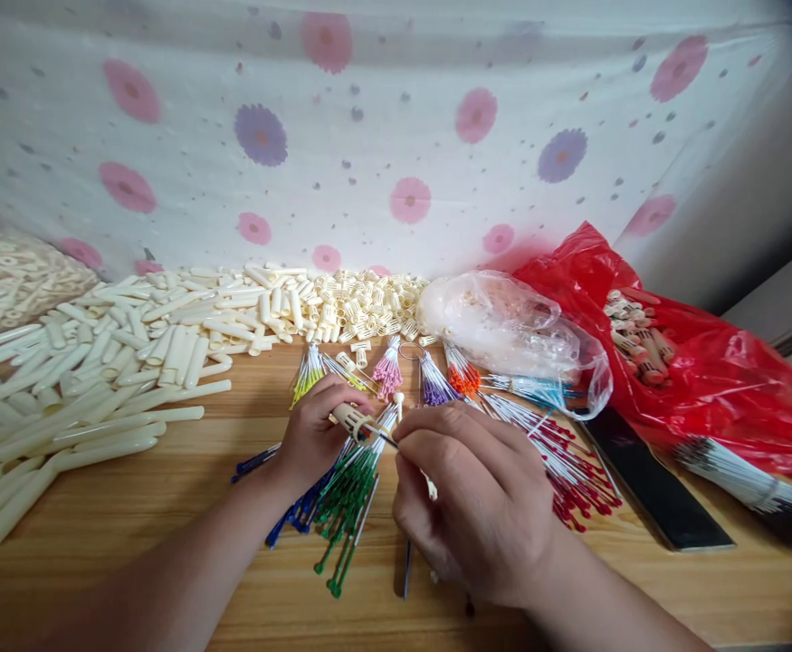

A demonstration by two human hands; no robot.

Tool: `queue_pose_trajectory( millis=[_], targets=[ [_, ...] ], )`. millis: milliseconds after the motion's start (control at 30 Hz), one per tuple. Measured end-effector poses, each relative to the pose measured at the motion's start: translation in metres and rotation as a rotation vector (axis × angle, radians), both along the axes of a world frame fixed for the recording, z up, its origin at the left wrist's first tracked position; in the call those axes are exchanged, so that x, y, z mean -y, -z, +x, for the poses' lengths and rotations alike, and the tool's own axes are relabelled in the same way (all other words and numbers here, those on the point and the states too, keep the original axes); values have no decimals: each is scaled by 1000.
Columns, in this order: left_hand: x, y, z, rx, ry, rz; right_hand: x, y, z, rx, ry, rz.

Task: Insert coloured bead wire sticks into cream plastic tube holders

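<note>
My left hand (314,430) is closed around a small cream slotted plastic tube (353,419), its open end pointing right. My right hand (481,503) pinches a thin white stick (386,438) with a dark tip, and that tip sits at the tube's mouth. Under both hands lie bundles of thin sticks with green tips (348,507), blue tips (297,512) and red tips (572,471). More small bundles, yellow (307,373), pink (388,369), purple (434,385) and orange (462,373), lie just beyond my hands.
Piles of cream plastic tubes (97,371) and short slotted pieces (368,308) cover the wooden table (165,507) at left and back. A clear plastic bag (510,330) and a red bag (708,362) of parts sit at right, beside a black strip (653,489). A flowered cloth (396,136) hangs behind.
</note>
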State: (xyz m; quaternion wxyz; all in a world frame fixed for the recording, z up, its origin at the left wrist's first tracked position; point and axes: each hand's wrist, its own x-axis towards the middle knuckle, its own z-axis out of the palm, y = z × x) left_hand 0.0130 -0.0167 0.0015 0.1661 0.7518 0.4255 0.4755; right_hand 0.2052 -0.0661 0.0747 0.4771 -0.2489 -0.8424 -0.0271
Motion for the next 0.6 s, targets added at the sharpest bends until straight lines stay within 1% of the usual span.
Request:
queue_pose_trajectory(
  millis=[133, 200, 267, 400, 533, 600],
  targets=[
    [2, -4, 0, -19, -66, 6, -6, 1, -1, -56, -68, -165],
    [3, -5, 0, -31, -73, 13, -11, 2, -1, -67, -105, -237],
    [3, -6, 0, -46, -71, 20, -16, 7, -2, -57, -104, -261],
    [6, -7, -1, -95, -56, 8, -27, 16, -6, -78, -44, -277],
    [8, -7, -3, -108, -24, 22, -32, 18, -7, -159, -65, -300],
    [8, -6, -3, -111, -38, 25, -33, 18, -7, -164, -75, -298]
  ],
)
